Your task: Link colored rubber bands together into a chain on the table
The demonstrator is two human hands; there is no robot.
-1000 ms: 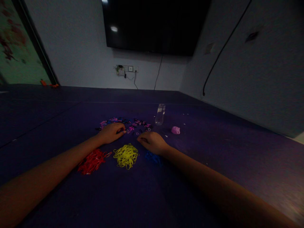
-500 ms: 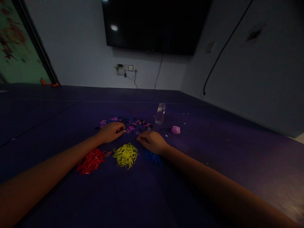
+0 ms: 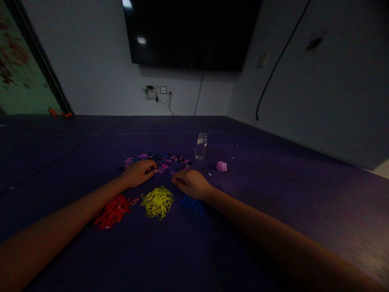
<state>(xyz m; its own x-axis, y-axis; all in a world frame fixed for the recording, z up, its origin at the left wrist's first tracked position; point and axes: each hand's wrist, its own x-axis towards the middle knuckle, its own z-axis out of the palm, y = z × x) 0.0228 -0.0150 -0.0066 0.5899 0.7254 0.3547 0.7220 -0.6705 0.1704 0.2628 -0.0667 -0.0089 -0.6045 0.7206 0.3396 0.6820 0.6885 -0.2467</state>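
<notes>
1. Head view: left hand, fingers curled, at near edge of mixed bands; grip unclear.
2. Right hand, fingers bent, grip unclear, just beyond blue bands.
3. Yellow bands between red and blue; open purple surface nearer the person.

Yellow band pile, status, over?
Yellow pile loose on the purple surface, between red pile and blue pile. Left hand and right hand beyond it, grips unclear. Nothing covering yellow.
</notes>
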